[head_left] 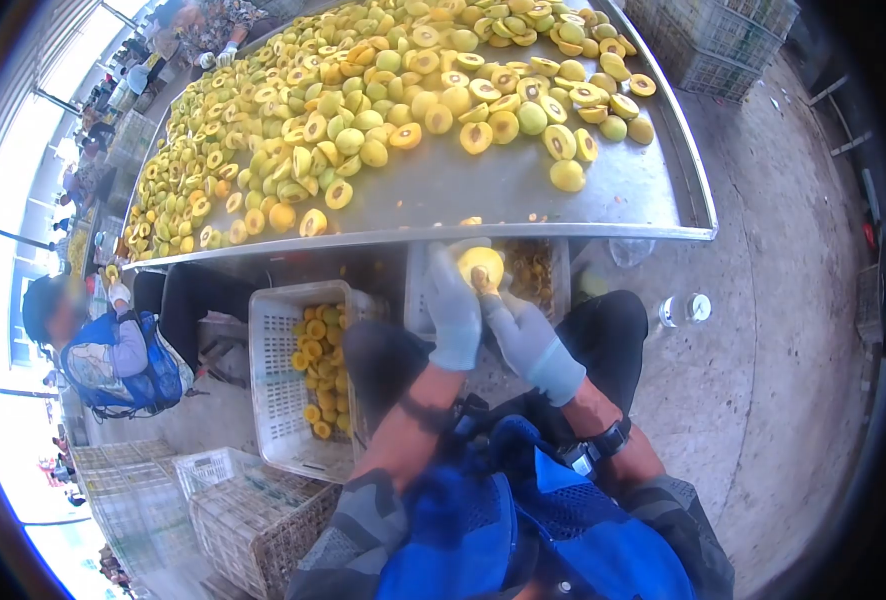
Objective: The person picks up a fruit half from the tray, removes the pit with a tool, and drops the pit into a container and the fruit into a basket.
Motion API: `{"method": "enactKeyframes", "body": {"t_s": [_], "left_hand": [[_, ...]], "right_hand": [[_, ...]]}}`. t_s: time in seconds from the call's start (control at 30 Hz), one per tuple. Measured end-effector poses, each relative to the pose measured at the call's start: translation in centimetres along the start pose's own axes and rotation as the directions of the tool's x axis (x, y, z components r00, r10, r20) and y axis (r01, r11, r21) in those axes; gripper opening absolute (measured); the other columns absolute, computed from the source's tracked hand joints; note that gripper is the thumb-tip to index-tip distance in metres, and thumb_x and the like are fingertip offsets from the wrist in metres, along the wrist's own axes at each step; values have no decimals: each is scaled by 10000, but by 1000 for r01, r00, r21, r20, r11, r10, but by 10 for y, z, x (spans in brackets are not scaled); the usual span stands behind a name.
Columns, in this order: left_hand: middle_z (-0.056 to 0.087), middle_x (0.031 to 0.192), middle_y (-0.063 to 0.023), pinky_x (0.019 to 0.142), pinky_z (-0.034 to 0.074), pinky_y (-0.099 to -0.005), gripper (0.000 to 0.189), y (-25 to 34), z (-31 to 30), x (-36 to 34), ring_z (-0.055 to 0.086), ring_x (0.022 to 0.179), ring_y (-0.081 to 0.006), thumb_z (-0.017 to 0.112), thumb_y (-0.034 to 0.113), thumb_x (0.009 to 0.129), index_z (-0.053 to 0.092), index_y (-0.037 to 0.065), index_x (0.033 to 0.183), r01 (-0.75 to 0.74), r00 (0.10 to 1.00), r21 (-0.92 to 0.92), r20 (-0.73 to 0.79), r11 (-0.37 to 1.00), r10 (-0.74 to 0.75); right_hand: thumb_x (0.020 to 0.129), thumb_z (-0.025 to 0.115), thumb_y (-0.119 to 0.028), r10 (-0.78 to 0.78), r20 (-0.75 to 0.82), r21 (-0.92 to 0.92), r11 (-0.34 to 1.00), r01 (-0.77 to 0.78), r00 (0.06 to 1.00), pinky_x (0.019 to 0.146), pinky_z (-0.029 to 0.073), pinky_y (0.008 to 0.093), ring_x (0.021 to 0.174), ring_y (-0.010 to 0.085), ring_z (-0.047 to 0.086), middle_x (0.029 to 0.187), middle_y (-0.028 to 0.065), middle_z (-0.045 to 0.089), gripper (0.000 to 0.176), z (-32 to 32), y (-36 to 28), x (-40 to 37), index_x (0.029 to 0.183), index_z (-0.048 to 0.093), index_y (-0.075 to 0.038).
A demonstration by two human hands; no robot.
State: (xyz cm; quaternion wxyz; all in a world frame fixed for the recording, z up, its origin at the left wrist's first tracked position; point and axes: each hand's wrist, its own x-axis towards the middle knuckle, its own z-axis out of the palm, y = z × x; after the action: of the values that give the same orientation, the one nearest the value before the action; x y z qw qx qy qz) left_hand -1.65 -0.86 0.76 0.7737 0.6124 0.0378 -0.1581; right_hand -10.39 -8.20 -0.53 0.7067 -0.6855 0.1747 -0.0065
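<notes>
My left hand [453, 310], in a pale work glove, holds a yellow peach half [485, 262] with its cut side up, just below the table's front edge. My gloved right hand [533, 345] is closed and touches the brown centre of that peach half. Whatever its fingers grip is too small and blurred to make out. Both hands are above a white crate [561, 275] with brown scraps in it, between my knees. Many green-yellow peach halves [363, 120], several with brown pits showing, are heaped on the metal table [423, 195] in front.
Left of my knee stands a white crate [263, 380] holding hollowed peach halves [318, 350]. A co-worker [133, 350] sits farther left. Stacked crates [253, 520] stand at lower left, others [713, 50] at upper right. A clear jar [685, 309] is on the floor at right.
</notes>
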Motion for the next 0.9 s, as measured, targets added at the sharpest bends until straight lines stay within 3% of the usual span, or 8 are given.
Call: {"method": "enactKeyframes", "body": {"t_s": [0.03,0.13,0.23,0.43,0.63,0.73,0.83,0.9], "left_hand": [[711,859,-175,635,595,-344,633,-1,-1,2,680,649,-245,241,418,1071,669,-48,1052,5,1000,8,-19,1000,-5],[708,811,-170,604,588,-335,675,-1,-5,4,664,602,-234,226,425,1070,693,-57,996,-72,997,108,8,991,72],[703,774,-166,579,576,-322,687,10,-8,3,651,575,-222,225,427,1069,697,-60,964,-20,998,69,61,997,16],[702,751,-163,571,567,-318,700,-3,-22,16,651,579,-208,223,441,1077,698,-55,942,-116,981,91,167,989,100],[718,823,-163,658,579,-318,683,6,-21,16,682,665,-229,274,463,1077,703,-48,928,39,935,62,350,997,-58],[720,850,-158,742,581,-329,656,8,-2,12,692,744,-233,296,458,1077,698,-43,945,-57,922,-124,373,991,100],[720,886,-159,808,581,-350,617,11,-20,24,695,811,-237,319,445,1076,686,-42,984,-347,740,50,628,936,241],[717,913,-158,806,584,-352,593,9,-20,20,693,814,-232,330,432,1076,677,-41,995,-288,793,92,581,953,183]], "right_hand": [[1069,478,-396,21,29,21,1000,-22,999,648,477,349,693,210,622,719,115,644,483,0,0,1,1008,677,40],[1062,479,-442,93,171,314,938,-143,981,521,405,275,560,112,503,655,-3,554,466,-1,-10,-4,891,661,-48],[1046,460,-554,357,378,383,779,-496,854,413,273,216,462,31,345,609,-82,427,495,-8,-36,-8,753,552,-166],[988,430,-714,308,585,465,631,-621,750,328,148,216,379,17,221,558,-94,317,576,-10,-33,-5,710,426,-209],[996,391,-705,328,531,478,646,-595,782,301,155,192,370,16,207,570,-61,319,577,-14,-27,-6,887,484,-145],[1017,411,-665,207,600,605,514,-608,772,310,157,201,372,21,227,564,-57,348,560,-19,-12,-7,895,510,-127],[1054,427,-571,270,397,416,798,-435,877,335,182,204,384,27,259,562,-56,376,502,-22,-28,-9,894,539,-109],[1066,427,-520,257,331,377,846,-377,908,354,209,210,387,34,283,567,-56,398,478,-22,-25,-11,867,553,-104]]}}
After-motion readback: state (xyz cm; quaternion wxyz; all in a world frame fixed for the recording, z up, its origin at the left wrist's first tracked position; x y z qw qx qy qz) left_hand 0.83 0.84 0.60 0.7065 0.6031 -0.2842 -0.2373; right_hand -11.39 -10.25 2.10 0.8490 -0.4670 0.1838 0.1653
